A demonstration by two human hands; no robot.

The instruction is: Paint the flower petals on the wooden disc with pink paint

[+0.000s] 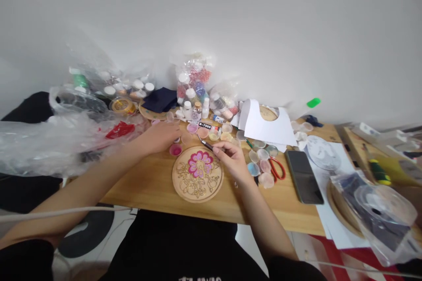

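Note:
A round wooden board point(182, 192) lies on the table before me, with a gold-outlined flower design whose large bloom is filled in pink and lilac. Above its top right edge, my right hand point(231, 156) grips a slim dark-handled tool point(206, 144) with a thin metal tip, pointing up and left. My left hand point(165, 136) reaches in among small cups left of the tool, its fingers bent together; what they hold is hidden. Just below those fingers stands a cup of deep pink material point(176, 149). A lilac cup point(192, 128) and a peach cup point(203, 132) stand beyond the tool.
Behind the cups lies a B-7000 glue tube point(209, 127). Several more cups, red-handled scissors point(278, 169) and a phone point(303, 177) are on the right. Plastic bags point(66, 140) crowd the left. Bagged jars point(194, 81) and a curled white sheet point(268, 129) stand along the wall.

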